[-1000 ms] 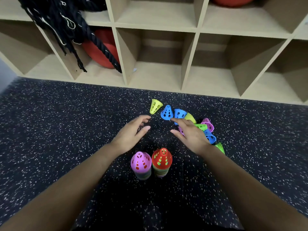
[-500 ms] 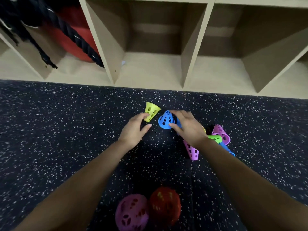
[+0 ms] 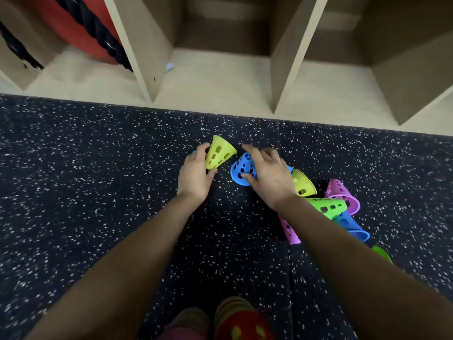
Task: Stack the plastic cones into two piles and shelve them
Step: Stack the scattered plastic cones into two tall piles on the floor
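My left hand (image 3: pixel 195 173) grips a yellow perforated cone (image 3: pixel 219 154) lying on its side on the dark speckled floor. My right hand (image 3: pixel 268 176) grips a blue cone (image 3: pixel 241 169), thumb under it and fingers over the top. To the right lie several loose cones: a yellow one (image 3: pixel 304 184), a purple one (image 3: pixel 343 195), a green one (image 3: pixel 327 207), another blue one (image 3: pixel 353 227) and a pink one (image 3: pixel 289 230) partly under my right forearm. Two upright piles stand at the bottom edge, one topped pink (image 3: pixel 188 326), one topped red (image 3: pixel 241 322).
A beige cubby shelf (image 3: pixel 220 77) runs along the far edge of the floor, with open compartments straight ahead and to the right. The left compartment holds a red ball (image 3: pixel 73 28) and a thick dark rope (image 3: pixel 98 33). A green cone edge (image 3: pixel 381 252) shows beside my right forearm.
Both hands reached forward and closed on cones: the left on the yellow one, the right on the blue one. My head moved closer, so the two piles slid to the bottom edge.
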